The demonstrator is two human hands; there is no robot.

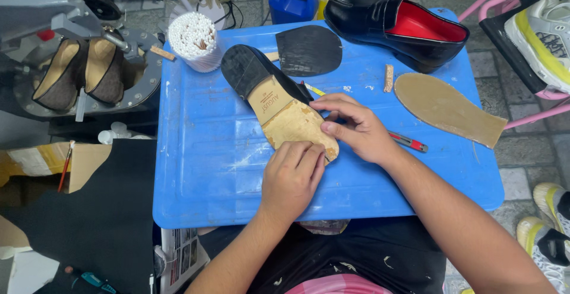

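Under both hands point(291, 178), worn tan sole point(291, 122).

Both bare forearms reach forward from the lower edge, converging at centre. The left hand point(292, 175) lies palm down, fingers curled and pressing flat. The right hand point(356, 129) angles in from the right, fingers bent, thumb extended toward the left fingertips.

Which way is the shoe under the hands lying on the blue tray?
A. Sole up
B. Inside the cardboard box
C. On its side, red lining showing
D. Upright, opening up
A: the shoe shows its tan sole and black heel upward, both hands pressing its front.
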